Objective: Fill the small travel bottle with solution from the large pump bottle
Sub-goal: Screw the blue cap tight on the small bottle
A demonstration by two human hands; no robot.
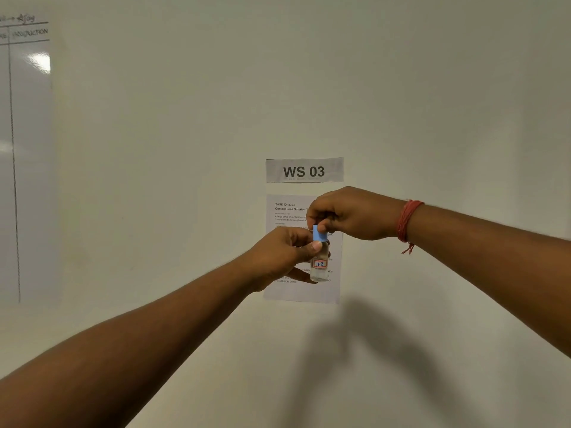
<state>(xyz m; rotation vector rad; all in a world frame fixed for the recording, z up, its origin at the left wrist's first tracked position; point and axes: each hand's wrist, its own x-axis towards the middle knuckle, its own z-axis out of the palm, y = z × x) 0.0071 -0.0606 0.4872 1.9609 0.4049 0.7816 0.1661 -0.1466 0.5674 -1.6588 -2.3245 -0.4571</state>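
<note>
Left hand point(279, 257) clasped the small bottle point(320, 263); right hand point(343, 216) pinched its blue cap point(319, 233). Held in mid-air, either could easily have dropped.

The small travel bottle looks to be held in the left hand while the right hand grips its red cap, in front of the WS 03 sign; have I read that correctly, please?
Not quite: the cap is blue, not red, as the head view shows. The rest stands: the left hand holds the small travel bottle, the right hand grips its cap, and the WS 03 sign is behind.
</note>
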